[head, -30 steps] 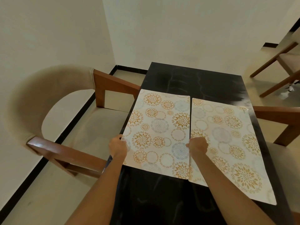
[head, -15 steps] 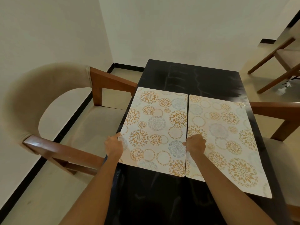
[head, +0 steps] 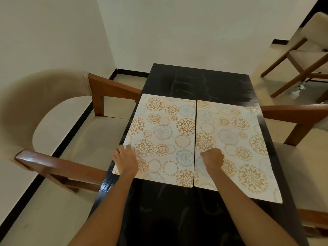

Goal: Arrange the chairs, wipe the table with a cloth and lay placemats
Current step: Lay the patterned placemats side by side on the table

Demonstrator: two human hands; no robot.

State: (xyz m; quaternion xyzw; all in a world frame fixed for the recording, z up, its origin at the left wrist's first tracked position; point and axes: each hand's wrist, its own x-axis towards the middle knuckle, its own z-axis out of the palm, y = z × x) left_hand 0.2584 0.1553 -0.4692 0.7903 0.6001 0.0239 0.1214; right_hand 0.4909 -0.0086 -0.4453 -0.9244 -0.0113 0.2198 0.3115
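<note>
Fingers (head: pixel 128 149) on left placemat (head: pixel 160 137)

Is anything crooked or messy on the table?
A little. The left placemat pokes over the black table's left edge at its near corner. The right placemat lies flat beside it. No spills or damage show.

Lighting is dim, warm and even. Glare streaks the glossy table (head: pixel 204 82). Wide-angle distortion bends and softens the edges.

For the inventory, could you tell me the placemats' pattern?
White with orange and grey-blue floral circles, on both placemats, seen from the head view.
</note>
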